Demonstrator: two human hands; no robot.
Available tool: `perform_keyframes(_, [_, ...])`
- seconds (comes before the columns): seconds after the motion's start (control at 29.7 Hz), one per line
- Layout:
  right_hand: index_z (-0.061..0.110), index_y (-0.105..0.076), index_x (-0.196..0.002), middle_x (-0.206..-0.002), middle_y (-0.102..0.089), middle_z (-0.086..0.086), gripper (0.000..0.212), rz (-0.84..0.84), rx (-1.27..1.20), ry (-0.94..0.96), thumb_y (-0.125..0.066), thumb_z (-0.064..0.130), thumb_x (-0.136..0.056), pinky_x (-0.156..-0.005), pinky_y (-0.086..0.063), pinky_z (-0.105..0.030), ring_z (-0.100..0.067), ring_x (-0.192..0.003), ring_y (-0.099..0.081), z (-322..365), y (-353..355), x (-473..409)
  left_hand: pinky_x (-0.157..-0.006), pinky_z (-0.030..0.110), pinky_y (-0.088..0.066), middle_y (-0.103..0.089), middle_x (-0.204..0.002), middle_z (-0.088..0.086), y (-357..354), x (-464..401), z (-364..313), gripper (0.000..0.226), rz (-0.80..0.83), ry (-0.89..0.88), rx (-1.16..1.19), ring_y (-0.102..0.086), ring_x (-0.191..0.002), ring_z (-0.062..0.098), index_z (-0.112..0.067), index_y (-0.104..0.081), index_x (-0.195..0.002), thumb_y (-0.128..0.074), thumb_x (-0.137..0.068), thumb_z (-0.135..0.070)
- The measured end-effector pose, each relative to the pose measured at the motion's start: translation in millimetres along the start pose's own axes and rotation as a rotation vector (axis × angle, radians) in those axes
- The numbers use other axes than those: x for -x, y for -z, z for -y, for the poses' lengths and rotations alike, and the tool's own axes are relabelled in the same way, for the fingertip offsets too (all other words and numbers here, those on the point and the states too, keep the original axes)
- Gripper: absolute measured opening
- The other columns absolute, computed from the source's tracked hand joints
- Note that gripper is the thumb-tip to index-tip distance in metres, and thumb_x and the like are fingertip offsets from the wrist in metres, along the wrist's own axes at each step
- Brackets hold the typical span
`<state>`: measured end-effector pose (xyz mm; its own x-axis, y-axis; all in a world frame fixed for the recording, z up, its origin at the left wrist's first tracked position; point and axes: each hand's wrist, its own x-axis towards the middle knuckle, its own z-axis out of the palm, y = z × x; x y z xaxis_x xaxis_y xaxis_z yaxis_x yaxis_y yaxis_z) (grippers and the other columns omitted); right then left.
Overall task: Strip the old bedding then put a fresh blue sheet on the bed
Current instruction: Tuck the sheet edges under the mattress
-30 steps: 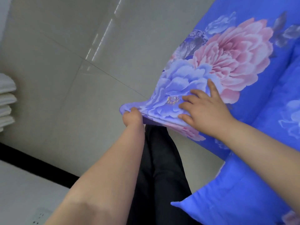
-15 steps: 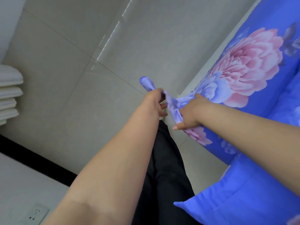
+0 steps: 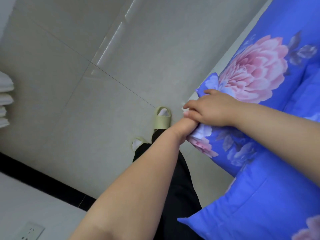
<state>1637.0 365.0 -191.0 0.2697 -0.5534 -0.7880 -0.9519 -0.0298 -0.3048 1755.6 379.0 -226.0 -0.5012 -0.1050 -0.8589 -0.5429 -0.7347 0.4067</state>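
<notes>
The blue floral sheet (image 3: 270, 70) covers the bed at the right of the frame. At centre right, both hands work its corner at the bed edge. The right hand (image 3: 209, 110) grasps the fabric from above. The left hand (image 3: 186, 126) is mostly hidden beneath it; its grip cannot be determined. A blue pillow (image 3: 259, 205) lies at lower right. Judged progress: stripping complete, sheet spread, corner tucking remains.

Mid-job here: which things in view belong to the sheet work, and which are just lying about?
In the job:
floral sheet, at the bed's corner
left hand, at the sheet's corner fold, mostly hidden
right hand, over it on the sheet

Lying about:
blue pillow
white stack at the left edge
wall socket
slippers, on the person's feet
</notes>
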Motion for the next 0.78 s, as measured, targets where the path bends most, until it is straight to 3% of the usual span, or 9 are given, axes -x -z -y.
perform_keyframes(0.07, [0.031,-0.052,-0.121,-0.119,-0.064,-0.003,0.075,0.254,0.126,-0.035,-0.003,0.074,-0.083,-0.114,-0.017,-0.044,-0.022,-0.118,-0.052,-5.0,-1.5,0.2,-0.064,0.021,-0.050,-0.064,-0.094,-0.005,2.8,3.2,10.8,0.033,0.080,0.009,0.043,-0.061,-0.079,0.012,-0.020,-0.054,-0.121,-0.035,-0.101,-0.038])
perform_keyframes(0.13, [0.031,-0.051,-0.128,-0.129,-0.058,-0.001,0.081,0.369,0.258,-0.050,-0.002,0.076,-0.082,-0.115,-0.011,-0.047,-0.020,-0.131,-0.040,-12.9,1.6,1.2,-0.090,0.038,-0.052,-0.065,-0.111,-0.006,6.1,7.8,19.3,0.031,0.113,0.039,0.122,-0.063,-0.099,0.020,-0.033,-0.055,-0.122,-0.035,-0.100,-0.044])
perform_keyframes(0.24, [0.032,-0.044,-0.135,-0.145,-0.042,0.000,0.062,0.459,0.318,-0.094,-0.008,0.060,-0.094,-0.115,-0.008,-0.049,-0.019,-0.142,-0.023,-15.5,7.3,-1.7,-0.109,0.041,-0.039,-0.063,-0.123,-0.006,3.4,17.0,23.7,0.031,0.066,0.013,0.169,-0.057,-0.115,0.017,-0.034,-0.057,-0.120,-0.034,-0.099,-0.033])
perform_keyframes(0.4, [0.030,-0.046,-0.126,-0.137,-0.050,-0.005,0.046,0.406,0.370,-0.101,-0.016,0.048,-0.097,-0.099,-0.028,-0.039,-0.026,-0.124,-0.043,-4.9,22.6,16.2,-0.109,0.034,-0.038,-0.064,-0.124,-0.004,-5.7,41.5,9.9,0.050,0.059,0.004,-0.008,-0.058,-0.117,0.014,-0.027,-0.057,-0.126,-0.030,-0.096,-0.057])
perform_keyframes(0.47, [0.030,-0.049,-0.122,-0.136,-0.051,-0.004,0.044,0.404,0.428,-0.056,-0.016,0.046,-0.099,-0.094,-0.027,-0.037,-0.023,-0.123,-0.042,-5.3,26.1,30.4,-0.105,0.029,-0.041,-0.067,-0.117,-0.004,-12.4,52.8,5.7,0.043,0.128,-0.045,-0.043,-0.061,-0.113,0.012,-0.023,-0.059,-0.122,-0.039,-0.098,-0.051])
perform_keyframes(0.61, [0.026,-0.052,-0.129,-0.139,-0.048,-0.007,0.056,0.501,0.434,-0.169,-0.012,0.048,-0.096,-0.101,-0.027,-0.035,-0.023,-0.124,-0.038,-10.8,31.1,56.1,-0.100,0.030,-0.046,-0.067,-0.100,-0.012,-34.5,61.0,-1.1,0.028,0.381,-0.048,-0.107,-0.062,-0.104,0.010,-0.029,-0.058,-0.111,-0.067,-0.085,-0.034])
perform_keyframes(0.78, [0.022,-0.053,-0.129,-0.140,-0.048,-0.008,0.053,0.673,0.357,-0.283,-0.018,0.046,-0.098,-0.108,-0.025,-0.036,-0.025,-0.129,-0.041,-8.2,41.7,60.2,-0.079,0.033,-0.050,-0.064,-0.082,-0.003,-42.9,46.9,-12.2,0.015,0.531,0.065,-0.156,-0.062,-0.083,0.018,-0.026,-0.060,-0.083,-0.072,-0.075,-0.027])
